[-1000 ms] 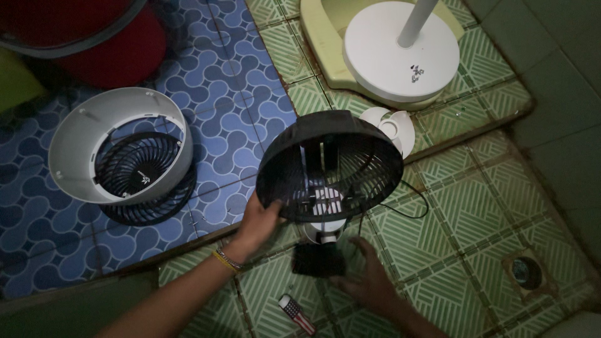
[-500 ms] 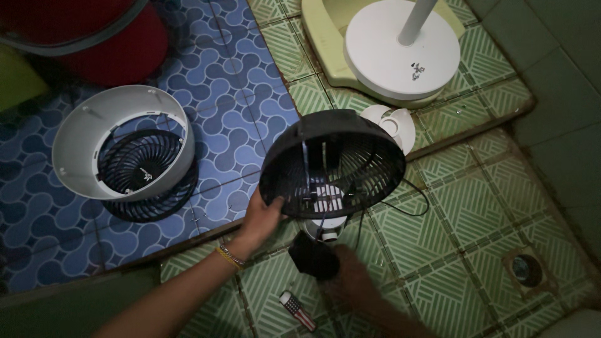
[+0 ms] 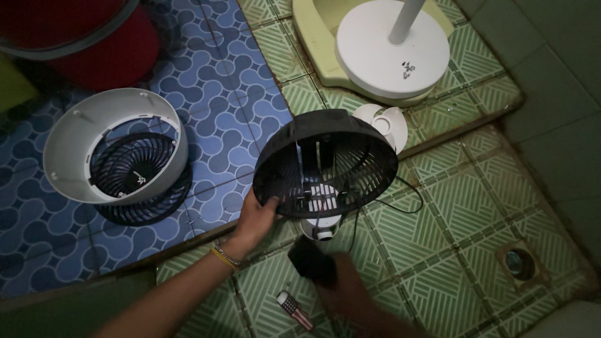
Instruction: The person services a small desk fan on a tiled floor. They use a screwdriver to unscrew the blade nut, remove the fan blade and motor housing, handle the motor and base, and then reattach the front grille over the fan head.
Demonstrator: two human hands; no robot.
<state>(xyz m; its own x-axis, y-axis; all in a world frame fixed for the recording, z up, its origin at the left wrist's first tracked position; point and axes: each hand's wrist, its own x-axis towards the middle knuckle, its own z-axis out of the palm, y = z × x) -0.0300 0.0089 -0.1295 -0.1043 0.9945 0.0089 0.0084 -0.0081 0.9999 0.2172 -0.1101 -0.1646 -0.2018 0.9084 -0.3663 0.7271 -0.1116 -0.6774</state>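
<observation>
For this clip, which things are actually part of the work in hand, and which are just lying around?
In hand:
- black fan grille housing, gripped at its rim by the left hand
- dark blurred object at the right hand

Lying about:
- white fan shell with black grille
- round white stand base
- striped screwdriver
- floor drain

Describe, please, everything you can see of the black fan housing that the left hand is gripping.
The black fan housing is a round, drum-like shell, apparently plastic, with a solid rim and a slatted grille at the back. It is tilted, its open face toward the camera, above the green tiled floor. Inside, upright struts and a white part show at the bottom. The left hand grips its lower left rim. A thin black cable trails to its right. Whether the dark, blurred right hand below touches it is unclear.
</observation>
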